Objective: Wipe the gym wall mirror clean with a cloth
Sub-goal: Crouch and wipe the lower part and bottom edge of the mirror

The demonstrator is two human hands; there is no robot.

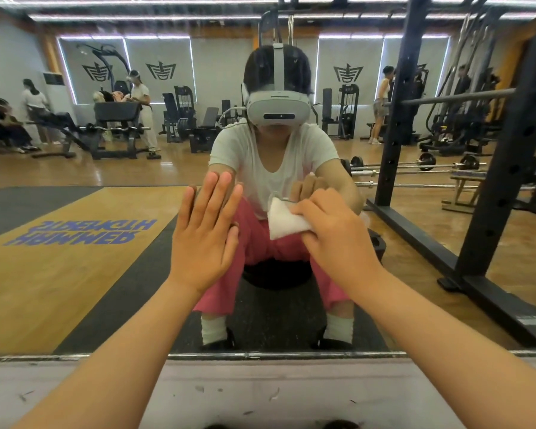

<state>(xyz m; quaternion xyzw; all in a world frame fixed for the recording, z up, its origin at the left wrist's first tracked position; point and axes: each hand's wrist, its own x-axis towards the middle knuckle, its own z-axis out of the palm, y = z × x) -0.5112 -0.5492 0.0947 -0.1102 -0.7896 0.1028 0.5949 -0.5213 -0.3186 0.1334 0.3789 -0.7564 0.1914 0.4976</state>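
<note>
Wiping looks midway: right hand (338,233) grasps the white cloth (283,222) with curled fingers against the mirror (75,274) at frame centre. Left hand (203,236) lies flat beside it, fingers released. The upper part of the mirror looks streaked, probably not yet wiped.

Both bare forearms reach forward and upward, converging slightly. Left hand (203,230): flat, fingers straight and close together, pointing up, palm facing away, back of hand toward the camera. Right hand (334,233): wrist angled inward, fingers curled, gripping a folded white cloth (287,222) at its left side.
</note>
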